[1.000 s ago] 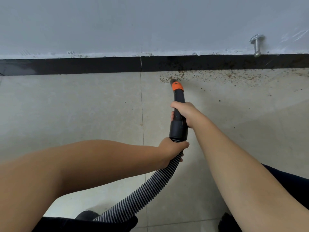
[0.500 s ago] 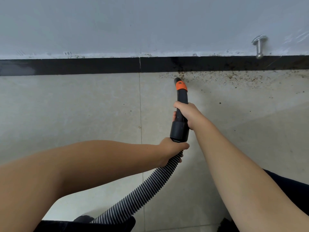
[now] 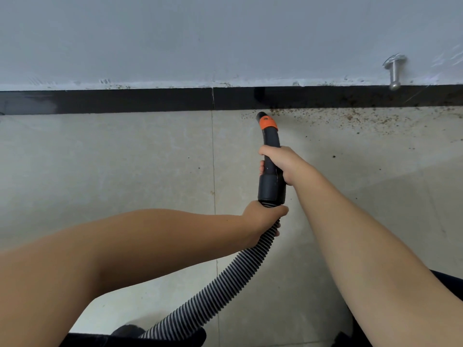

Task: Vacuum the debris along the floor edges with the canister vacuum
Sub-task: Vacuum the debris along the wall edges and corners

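Right hand (image 3: 280, 164): fingers wrapped round the black nozzle (image 3: 270, 156), mid-length.
Left hand (image 3: 263, 216): curled round the ribbed hose (image 3: 225, 286), just below the nozzle cuff.
Nozzle tip: orange band, at the floor (image 3: 125, 171) beside the black skirting (image 3: 125, 101).
Debris (image 3: 350, 118): brown specks along the skirting, right of the tip.
Wall: metal stop (image 3: 395, 71), upper right.

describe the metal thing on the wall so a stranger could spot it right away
Follow the black baseboard along the foot of the wall to its right end. Just above it, the door stopper juts out, the only shiny silver knob there.
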Tool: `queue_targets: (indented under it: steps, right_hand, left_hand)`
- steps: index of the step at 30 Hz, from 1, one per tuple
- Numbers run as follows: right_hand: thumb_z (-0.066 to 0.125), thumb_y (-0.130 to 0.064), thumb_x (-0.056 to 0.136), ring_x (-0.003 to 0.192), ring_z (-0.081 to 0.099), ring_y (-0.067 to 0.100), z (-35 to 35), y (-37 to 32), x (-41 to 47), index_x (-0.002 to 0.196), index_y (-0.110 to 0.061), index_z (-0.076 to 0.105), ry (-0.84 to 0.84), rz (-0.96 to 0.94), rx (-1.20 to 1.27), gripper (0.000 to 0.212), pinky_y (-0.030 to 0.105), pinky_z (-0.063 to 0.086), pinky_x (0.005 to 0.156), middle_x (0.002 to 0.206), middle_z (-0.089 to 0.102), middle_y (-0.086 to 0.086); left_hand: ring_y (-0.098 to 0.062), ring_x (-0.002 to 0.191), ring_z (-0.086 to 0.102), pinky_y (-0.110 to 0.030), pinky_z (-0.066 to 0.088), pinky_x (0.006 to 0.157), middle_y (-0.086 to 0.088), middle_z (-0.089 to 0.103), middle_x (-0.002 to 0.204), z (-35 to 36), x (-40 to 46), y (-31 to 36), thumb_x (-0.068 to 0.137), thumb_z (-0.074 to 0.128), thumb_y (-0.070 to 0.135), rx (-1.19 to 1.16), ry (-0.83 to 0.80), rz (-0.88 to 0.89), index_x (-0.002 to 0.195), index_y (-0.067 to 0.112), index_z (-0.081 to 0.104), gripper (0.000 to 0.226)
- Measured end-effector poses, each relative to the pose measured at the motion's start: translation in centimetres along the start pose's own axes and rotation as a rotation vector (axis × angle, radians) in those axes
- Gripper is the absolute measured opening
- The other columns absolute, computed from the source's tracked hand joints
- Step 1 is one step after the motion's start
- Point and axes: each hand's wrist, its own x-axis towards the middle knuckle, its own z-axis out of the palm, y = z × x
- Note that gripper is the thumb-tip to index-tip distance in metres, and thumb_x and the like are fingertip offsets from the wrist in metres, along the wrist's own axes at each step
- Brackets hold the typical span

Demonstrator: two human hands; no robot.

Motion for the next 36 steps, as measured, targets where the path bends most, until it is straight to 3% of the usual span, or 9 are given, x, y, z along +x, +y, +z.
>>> queue_targets:
  steps: [8,18,22,36]
  right_hand:
    - [0.058,-0.008,0.084,0.039,0.053,0.018,2.6,-0.3,0.3,0.091,-0.008,0.047,-0.043,-0.016,-0.033,0.013,0.026,0.051,0.048,0.052,0.055,0.006]
    - [0.060,-0.010,0.083,0.039,0.054,0.017,-3.6,0.3,0.9,0.094,-0.009,0.049,0.129,0.028,0.174,0.016,0.028,0.052,0.049,0.046,0.057,0.003]
    - [0.060,-0.013,0.084,0.040,0.056,0.016,-5.4,-1.0,1.4,0.094,-0.010,0.049,0.157,0.035,0.173,0.015,0.032,0.054,0.058,0.046,0.058,0.002]
    - [0.061,-0.012,0.083,0.043,0.056,0.016,-2.9,-1.8,1.4,0.094,-0.009,0.051,0.036,0.042,0.074,0.016,0.029,0.054,0.055,0.050,0.058,0.003]
  left_hand:
    - [-0.018,0.052,0.053,-0.023,0.050,0.050,-0.008,0.053,0.069,-1.3,0.3,-0.3,0.085,0.064,0.015,-0.044,0.070,-0.011,0.101,0.007,0.053,0.021]
    - [-0.017,0.052,0.054,-0.024,0.048,0.051,-0.006,0.055,0.069,1.6,1.7,1.2,0.083,0.067,0.019,0.125,-0.045,-0.012,0.101,0.008,0.055,0.024]
    - [-0.018,0.053,0.053,-0.025,0.049,0.053,-0.006,0.055,0.070,2.4,2.4,2.8,0.084,0.067,0.019,0.127,-0.056,0.023,0.102,0.006,0.056,0.026]
    - [-0.018,0.052,0.053,-0.024,0.048,0.050,-0.007,0.054,0.070,1.4,1.7,2.6,0.086,0.066,0.018,0.044,-0.023,0.028,0.101,0.005,0.054,0.024]
